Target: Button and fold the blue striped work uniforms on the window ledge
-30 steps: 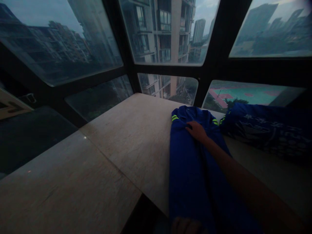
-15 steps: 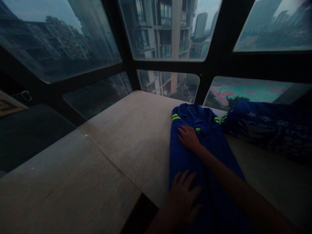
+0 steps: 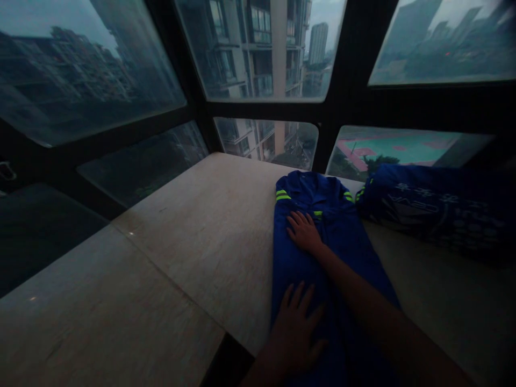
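Note:
A blue garment point(image 3: 302, 258) with a collar and bright yellow-green stripes at its shoulders lies lengthwise on the pale stone-like surface point(image 3: 193, 226). On its upper left part, just below the collar, rests my right hand point(image 3: 304, 231), fingers spread and palm down. My left hand point(image 3: 296, 328) lies lower on the same garment, nearer to me, also with its fingers apart. Neither hand grips anything. The lower end of the garment is dark and partly hidden by my arms.
A blue bundle point(image 3: 435, 209) with white print lies to the right of the garment. Dark window frames point(image 3: 266, 110) border the surface at the back and left. A dark gap point(image 3: 229, 360) shows at the near edge, left of my left hand.
The whole view has shifted, so the garment and bundle appear slightly further left. Both hands stay flat on the garment in nearly the same places.

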`<state>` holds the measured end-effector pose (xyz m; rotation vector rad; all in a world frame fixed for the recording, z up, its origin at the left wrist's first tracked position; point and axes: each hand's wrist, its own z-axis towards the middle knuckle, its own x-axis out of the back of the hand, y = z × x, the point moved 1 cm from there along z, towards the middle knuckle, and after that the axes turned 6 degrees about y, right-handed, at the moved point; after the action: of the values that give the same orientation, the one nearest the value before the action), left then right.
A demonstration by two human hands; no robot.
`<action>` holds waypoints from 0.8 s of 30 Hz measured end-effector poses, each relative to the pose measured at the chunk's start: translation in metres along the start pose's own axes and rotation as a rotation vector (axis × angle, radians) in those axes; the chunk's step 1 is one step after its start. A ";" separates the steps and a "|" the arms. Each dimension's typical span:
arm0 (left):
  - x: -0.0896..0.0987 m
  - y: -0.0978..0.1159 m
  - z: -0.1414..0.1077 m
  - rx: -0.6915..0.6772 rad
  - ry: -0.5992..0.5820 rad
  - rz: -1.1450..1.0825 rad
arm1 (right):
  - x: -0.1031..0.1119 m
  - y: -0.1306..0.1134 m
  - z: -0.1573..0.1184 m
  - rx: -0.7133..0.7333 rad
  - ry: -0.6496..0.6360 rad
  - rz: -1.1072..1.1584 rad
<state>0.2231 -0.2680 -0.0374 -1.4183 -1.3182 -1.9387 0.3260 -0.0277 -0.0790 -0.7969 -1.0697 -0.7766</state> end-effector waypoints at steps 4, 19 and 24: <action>0.005 -0.018 0.005 0.031 -0.003 0.022 | -0.001 -0.008 0.018 -0.029 -0.027 0.032; 0.020 -0.043 0.008 0.034 -0.009 0.104 | 0.031 0.004 0.016 -0.032 0.012 0.295; 0.032 -0.028 -0.003 0.025 0.004 0.124 | 0.081 0.022 -0.115 -0.132 0.151 0.392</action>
<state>0.1873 -0.2512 -0.0218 -1.4473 -1.2182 -1.8374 0.4189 -0.1279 -0.0381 -1.0064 -0.7019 -0.5651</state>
